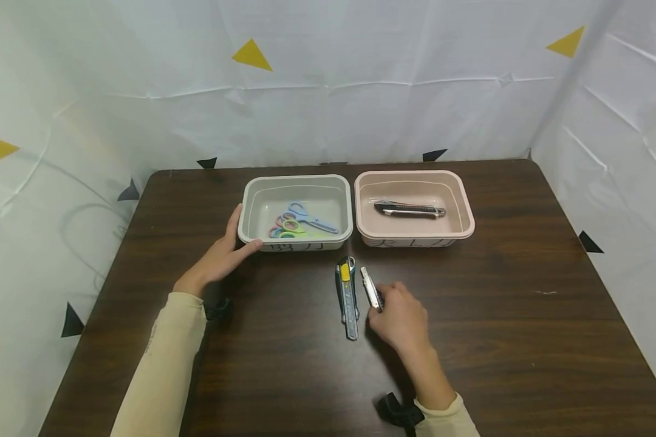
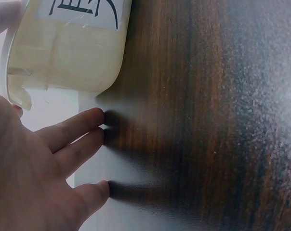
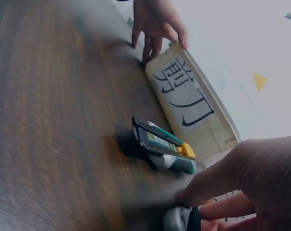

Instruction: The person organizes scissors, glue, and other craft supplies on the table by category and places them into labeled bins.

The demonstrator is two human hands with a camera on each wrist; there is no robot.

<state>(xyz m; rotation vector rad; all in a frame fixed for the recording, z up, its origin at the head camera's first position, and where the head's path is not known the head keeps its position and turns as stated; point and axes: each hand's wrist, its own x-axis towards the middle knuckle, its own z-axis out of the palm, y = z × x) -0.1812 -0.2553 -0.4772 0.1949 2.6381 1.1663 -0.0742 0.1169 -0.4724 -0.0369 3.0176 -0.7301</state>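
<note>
The right hand point(image 1: 401, 315) is pinching a silver cutter point(image 1: 370, 288) by its near end, fingers curled, probably so the far end is sticking out unobstructed; whether it is touching the worktop point(image 1: 525, 291) is unclear. A yellow-slider cutter point(image 1: 347, 303) is lying just beside it. The left hand point(image 1: 213, 261) is resting against the grey box point(image 1: 295, 186), fingers extended, thumb on the rim, seemingly steadying it. Scissors point(image 1: 321, 224) are lying inside; the pink box point(image 1: 410, 186) is holding a black cutter point(image 1: 407, 209).

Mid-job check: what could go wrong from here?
The right hand pinches the silver utility knife beside the yellow-slider utility knife and might knock the latter. I can't tell whether the silver one's blade is out; a cut is possible. The left hand touches the grey bin; a push could shift it and the scissors inside.
</note>
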